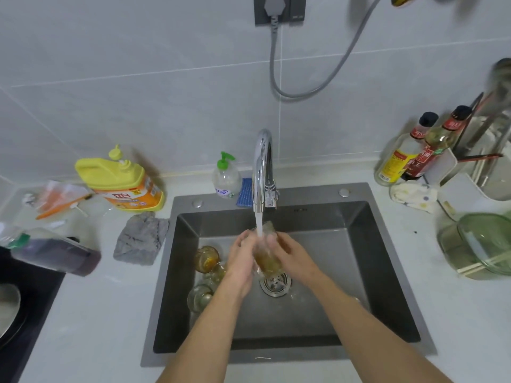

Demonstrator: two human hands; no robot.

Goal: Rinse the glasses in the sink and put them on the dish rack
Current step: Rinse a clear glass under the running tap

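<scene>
Most of the task appears to remain: the dish rack point(467, 186) at far right shows no glasses, as far as blur allows, and the steel sink point(373, 272) holds at least three waiting glasses point(206, 259) at its left side. The left hand point(240, 261) and right hand point(290, 255) both grip one amber-tinted glass point(266, 261) under the running faucet point(261, 167). A grey tiled wall point(138, 78) backs the pale counter point(96, 313), which carries a yellow detergent bottle point(121, 183), a grey cloth point(141, 239) and a soap pump point(226, 178).

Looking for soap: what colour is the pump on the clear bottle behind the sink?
The pump is bright green, clearest in the head view.
</scene>
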